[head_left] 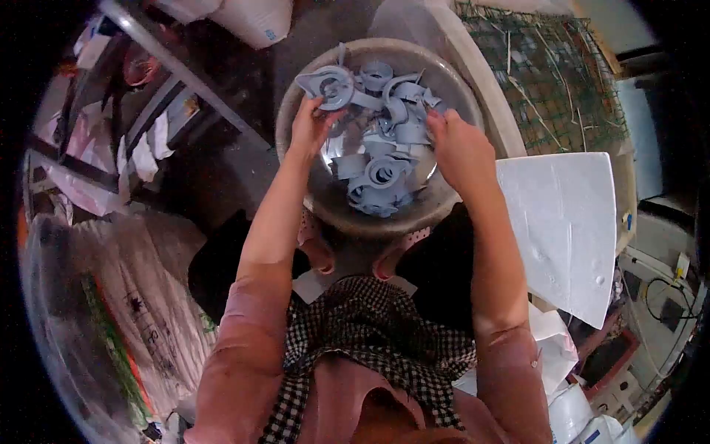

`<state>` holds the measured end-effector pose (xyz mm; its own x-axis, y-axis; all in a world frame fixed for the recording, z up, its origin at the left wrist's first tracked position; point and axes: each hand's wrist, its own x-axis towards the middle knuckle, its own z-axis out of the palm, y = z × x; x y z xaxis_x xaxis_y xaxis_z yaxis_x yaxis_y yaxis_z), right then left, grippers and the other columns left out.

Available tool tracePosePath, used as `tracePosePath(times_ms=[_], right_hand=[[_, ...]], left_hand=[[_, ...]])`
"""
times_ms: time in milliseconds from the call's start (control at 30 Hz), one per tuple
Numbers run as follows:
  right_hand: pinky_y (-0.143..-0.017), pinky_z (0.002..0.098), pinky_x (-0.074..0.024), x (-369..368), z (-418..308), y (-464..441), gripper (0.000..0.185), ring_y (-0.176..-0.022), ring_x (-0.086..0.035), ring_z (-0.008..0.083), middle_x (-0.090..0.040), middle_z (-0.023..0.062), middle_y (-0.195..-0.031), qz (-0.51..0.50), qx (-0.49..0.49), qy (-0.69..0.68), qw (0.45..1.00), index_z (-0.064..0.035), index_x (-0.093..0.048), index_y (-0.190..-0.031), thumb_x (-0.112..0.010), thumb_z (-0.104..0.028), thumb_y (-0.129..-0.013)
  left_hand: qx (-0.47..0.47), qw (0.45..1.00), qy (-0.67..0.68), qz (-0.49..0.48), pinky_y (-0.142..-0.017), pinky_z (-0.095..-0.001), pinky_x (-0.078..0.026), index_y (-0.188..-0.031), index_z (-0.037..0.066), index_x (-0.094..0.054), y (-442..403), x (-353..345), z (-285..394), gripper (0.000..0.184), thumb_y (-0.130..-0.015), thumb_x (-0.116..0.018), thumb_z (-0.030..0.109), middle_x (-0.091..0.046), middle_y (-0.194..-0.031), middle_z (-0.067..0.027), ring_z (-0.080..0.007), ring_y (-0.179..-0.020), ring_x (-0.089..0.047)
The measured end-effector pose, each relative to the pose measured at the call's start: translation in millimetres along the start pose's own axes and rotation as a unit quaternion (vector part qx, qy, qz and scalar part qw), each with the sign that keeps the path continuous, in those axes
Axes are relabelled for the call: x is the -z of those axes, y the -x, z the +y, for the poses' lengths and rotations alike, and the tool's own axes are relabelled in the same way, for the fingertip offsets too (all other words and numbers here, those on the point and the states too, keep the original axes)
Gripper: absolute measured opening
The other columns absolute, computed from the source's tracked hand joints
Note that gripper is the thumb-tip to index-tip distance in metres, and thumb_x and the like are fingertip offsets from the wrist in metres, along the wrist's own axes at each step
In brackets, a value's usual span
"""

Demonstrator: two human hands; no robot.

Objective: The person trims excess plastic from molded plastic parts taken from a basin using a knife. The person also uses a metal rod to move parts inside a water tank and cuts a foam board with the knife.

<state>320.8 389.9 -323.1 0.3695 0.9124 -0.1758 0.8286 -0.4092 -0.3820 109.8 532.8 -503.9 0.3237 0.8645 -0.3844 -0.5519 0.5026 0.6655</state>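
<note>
A wide round metal basin [296, 185] sits on the floor in front of my feet, with a heap of grey plastic parts [381, 174] inside, many of them ring-shaped or curved. At its left side, my left hand [313, 127] is closed on a grey ringed plastic part [328, 87], raised above the heap. On the right, my right hand [460, 144] has its fingers pinched at a small grey plastic piece [430, 98] by the heap's edge. My right palm hides part of what those fingers touch.
Right of the basin lie a white foam board [558, 229] and green wire mesh [547, 81] with thin sticks on it. A metal frame [185, 74] stands at the left. Crumpled sacking [148, 296] lies beside my left leg, and a white sack [255, 18] is beyond the basin.
</note>
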Motion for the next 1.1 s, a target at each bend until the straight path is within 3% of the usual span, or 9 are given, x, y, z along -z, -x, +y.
tracePosePath(times_ms=[233,400,433,500,667,733,833,867,1100], right_hand=[[-0.073,0.0515,-0.0414,13.6,-13.1,0.6,0.040,-0.082,-0.054,0.0451,-0.059,0.0261,-0.082,0.111,0.026,-0.145,0.983,-0.0058,-0.050,-0.092,-0.031,-0.041,-0.091],[-0.074,0.0437,-0.0418,6.9,-30.9,16.4,0.028,-0.088,-0.050,0.0442,-0.056,0.0247,-0.090,0.029,0.204,-0.242,0.948,-0.0017,-0.051,-0.097,-0.044,-0.028,-0.088],[-0.074,0.0437,-0.0418,2.6,-34.0,18.8,0.028,-0.088,-0.050,0.0442,-0.056,0.0247,-0.090,0.031,0.213,-0.238,0.947,-0.0017,-0.051,-0.097,-0.044,-0.028,-0.088],[-0.065,0.0484,-0.0414,-1.6,-39.3,27.7,0.026,-0.079,-0.053,0.0443,-0.057,0.0252,-0.081,0.106,0.326,-0.279,0.897,-0.0040,-0.049,-0.105,-0.046,-0.020,-0.085],[-0.065,0.0450,-0.0439,-7.8,-36.0,37.3,0.022,-0.077,-0.054,0.0420,-0.059,0.0215,-0.082,0.067,0.390,-0.279,0.875,-0.0019,-0.052,-0.098,-0.051,-0.010,-0.077],[-0.085,0.0434,-0.0398,-13.1,-32.7,38.6,0.035,-0.096,-0.054,0.0352,-0.058,0.0161,-0.102,0.128,0.488,-0.130,0.854,-0.0029,-0.056,-0.105,-0.058,-0.015,-0.073],[-0.088,0.0437,-0.0373,-3.7,-40.7,47.4,0.038,-0.103,-0.050,0.0351,-0.055,0.0145,-0.110,0.119,0.448,-0.199,0.864,-0.0056,-0.056,-0.106,-0.061,-0.019,-0.071],[-0.088,0.0437,-0.0373,-1.0,-42.5,47.7,0.038,-0.103,-0.050,0.0351,-0.055,0.0145,-0.110,0.116,0.450,-0.196,0.863,-0.0056,-0.056,-0.106,-0.061,-0.019,-0.071],[-0.087,0.0423,-0.0389,0.2,-57.3,48.9,0.039,-0.102,-0.050,0.0352,-0.056,0.0149,-0.107,0.156,0.460,-0.109,0.867,-0.0067,-0.056,-0.107,-0.063,-0.020,-0.071]], left_hand=[[-0.042,0.977,-0.091,-0.189,-0.088,-0.0404,-0.040,-0.121,0.005,-0.042,86.0,-84.2,95.4,0.040,-0.085,-0.050,0.019,-0.052,-0.115,-0.0079,-0.0226,-0.103,-0.052],[0.015,0.975,0.024,-0.222,-0.093,-0.0375,-0.037,-0.118,0.004,-0.048,162.3,-128.0,118.1,0.039,-0.088,-0.047,0.030,-0.056,-0.111,-0.0080,-0.0213,-0.104,-0.051],[-0.008,0.993,-0.044,-0.105,-0.089,-0.0343,-0.041,-0.113,0.008,-0.051,173.2,-135.5,113.5,0.044,-0.084,-0.049,0.042,-0.059,-0.106,-0.0062,-0.0204,-0.097,-0.056],[-0.018,0.986,-0.053,-0.155,-0.087,-0.0338,-0.043,-0.111,0.008,-0.053,179.4,-133.1,105.1,0.046,-0.083,-0.050,0.045,-0.060,-0.102,-0.0061,-0.0201,-0.094,-0.056],[-0.038,0.992,-0.023,-0.119,-0.085,-0.0346,-0.044,-0.114,0.007,-0.051,206.5,-147.9,92.3,0.045,-0.086,-0.048,0.042,-0.060,-0.102,-0.0062,-0.0193,-0.094,-0.057],[-0.012,0.994,-0.028,-0.107,-0.085,-0.0342,-0.044,-0.118,0.008,-0.049,213.5,-152.3,95.5,0.046,-0.089,-0.044,0.042,-0.059,-0.106,-0.0067,-0.0181,-0.095,-0.056],[-0.077,0.968,-0.141,-0.193,-0.086,-0.0334,-0.044,-0.119,0.009,-0.047,199.4,-137.1,92.5,0.047,-0.089,-0.044,0.044,-0.056,-0.111,-0.0067,-0.0174,-0.099,-0.055],[-0.031,0.981,-0.047,-0.185,-0.085,-0.0318,-0.045,-0.120,0.010,-0.048,198.0,-139.2,90.9,0.047,-0.088,-0.045,0.044,-0.056,-0.110,-0.0057,-0.0169,-0.099,-0.055],[-0.095,0.981,-0.091,-0.141,-0.083,-0.0280,-0.044,-0.115,0.008,-0.050,203.3,-141.0,96.9,0.040,-0.090,-0.044,0.039,-0.058,-0.102,-0.0032,-0.0135,-0.093,-0.056]])
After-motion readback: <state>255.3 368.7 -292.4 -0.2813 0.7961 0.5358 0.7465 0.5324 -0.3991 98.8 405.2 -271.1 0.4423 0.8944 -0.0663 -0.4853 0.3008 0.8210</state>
